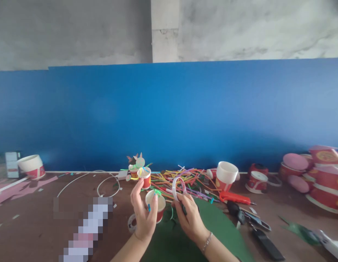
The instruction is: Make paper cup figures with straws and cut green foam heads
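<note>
White ring was up in the right hand, pinched between thumb and fingers, in front of the loose strips; left hand was raised by a cup, fingers spread; couldn't tell if it touched the cup; green mat lay below the right hand, red tool off to the right; risks, my read: squeezing too hard could bend the ring; a careless left-hand swing could tip the cup; strips could snag.
</note>
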Motion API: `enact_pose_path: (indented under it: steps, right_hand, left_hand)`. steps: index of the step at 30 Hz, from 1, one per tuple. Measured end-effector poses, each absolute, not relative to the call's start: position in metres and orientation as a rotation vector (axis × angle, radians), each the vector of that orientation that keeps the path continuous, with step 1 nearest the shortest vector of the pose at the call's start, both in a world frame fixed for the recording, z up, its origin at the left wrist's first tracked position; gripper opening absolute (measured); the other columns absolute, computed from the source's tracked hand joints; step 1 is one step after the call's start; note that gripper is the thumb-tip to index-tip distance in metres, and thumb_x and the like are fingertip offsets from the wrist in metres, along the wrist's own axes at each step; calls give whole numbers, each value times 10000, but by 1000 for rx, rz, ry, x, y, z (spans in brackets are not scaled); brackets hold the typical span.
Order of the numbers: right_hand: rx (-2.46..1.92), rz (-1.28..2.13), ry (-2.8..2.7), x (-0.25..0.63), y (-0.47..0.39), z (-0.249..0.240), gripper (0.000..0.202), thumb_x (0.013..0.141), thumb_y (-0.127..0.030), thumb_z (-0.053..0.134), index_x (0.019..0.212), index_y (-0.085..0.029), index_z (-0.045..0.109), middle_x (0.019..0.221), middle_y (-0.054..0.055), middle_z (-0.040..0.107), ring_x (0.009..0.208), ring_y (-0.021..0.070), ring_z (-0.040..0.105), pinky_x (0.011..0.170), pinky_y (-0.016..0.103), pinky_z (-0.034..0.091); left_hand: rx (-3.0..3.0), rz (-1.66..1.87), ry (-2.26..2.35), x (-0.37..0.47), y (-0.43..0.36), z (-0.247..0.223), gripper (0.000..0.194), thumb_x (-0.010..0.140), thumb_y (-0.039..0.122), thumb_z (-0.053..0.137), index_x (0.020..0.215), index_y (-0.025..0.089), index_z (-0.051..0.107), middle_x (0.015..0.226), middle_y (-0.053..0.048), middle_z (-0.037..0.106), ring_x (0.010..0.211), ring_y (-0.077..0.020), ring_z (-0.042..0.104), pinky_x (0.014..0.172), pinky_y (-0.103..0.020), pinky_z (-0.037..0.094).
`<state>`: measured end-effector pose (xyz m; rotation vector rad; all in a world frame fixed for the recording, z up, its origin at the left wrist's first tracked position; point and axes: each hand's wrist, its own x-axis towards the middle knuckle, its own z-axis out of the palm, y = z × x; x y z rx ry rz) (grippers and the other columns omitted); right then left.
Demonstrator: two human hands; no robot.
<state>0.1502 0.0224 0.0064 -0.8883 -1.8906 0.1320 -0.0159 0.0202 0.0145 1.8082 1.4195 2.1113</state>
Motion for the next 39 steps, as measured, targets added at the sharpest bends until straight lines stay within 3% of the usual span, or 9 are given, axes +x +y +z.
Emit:
enact_pose_path:
  steps: [2,5,10,14,17,20,30,36,39]
  right_hand:
    - [-911,128,-1881,150,24,5,150,916,-160,418,996,-214,533,812,46,639,753,186,566,711,323,484]
    - [-955,101,-1843,151,25,1,196,916,-189,429,1090,-208,516,800,52,646,763,195,585,702,323,500]
    - [-856,38,-1815,154,26,-10,363,912,-233,399,1272,-185,419,914,99,661,828,214,641,737,354,547]
    - [-804,0,-1822,153,24,-7,392,919,-222,386,1307,-169,397,1120,157,633,1042,247,620,834,374,543]
    - [-831,166,-1882,150,21,2,302,925,-168,383,1209,-191,486,1029,116,675,892,189,672,753,279,557]
    - [-818,194,-1917,148,20,7,261,923,-163,379,1121,-194,546,908,87,696,763,169,678,690,254,554]
    - [-879,150,-1938,152,21,7,222,914,-175,385,1063,-182,549,791,68,684,672,162,658,671,262,543]
    - [-828,125,-1947,153,21,6,311,847,-120,413,1136,-178,513,827,78,675,740,179,656,674,274,542]
    - [-791,147,-1980,154,22,5,377,845,-97,399,1203,-187,475,927,95,674,784,178,648,709,288,542]
  left_hand:
    - [1949,2204,1442,-16,16,18,569,837,181,553,1361,167,333,1353,-173,396,1292,-293,375,1060,-499,325]
    - [2427,2215,1302,-14,4,18,533,772,69,570,1279,160,434,1256,-148,504,1261,-291,414,1071,-525,296]
    - [2959,1746,819,-5,-11,9,468,793,51,452,1254,126,489,1154,-141,610,1211,-251,485,974,-399,450]
    - [2904,1457,955,1,-9,7,590,825,37,370,1410,70,296,1334,-198,494,1314,-268,391,1014,-430,430]
    - [2868,1372,1051,2,-4,8,660,813,17,355,1452,71,198,1435,-199,378,1377,-281,280,1058,-457,387]
    - [2874,1307,1107,1,-1,8,688,800,12,360,1461,89,184,1456,-176,359,1383,-271,268,1068,-451,373]
    - [2893,1395,1271,0,-5,15,545,829,71,396,1367,153,417,1281,-104,580,1236,-254,464,1075,-463,269]
    - [2832,1509,1219,1,-4,18,439,829,58,408,1237,168,530,1177,-92,638,1165,-235,518,1032,-437,327]
    - [2757,1513,1232,1,-3,17,342,816,35,415,1068,184,593,1180,-85,627,1171,-230,509,1006,-431,360]
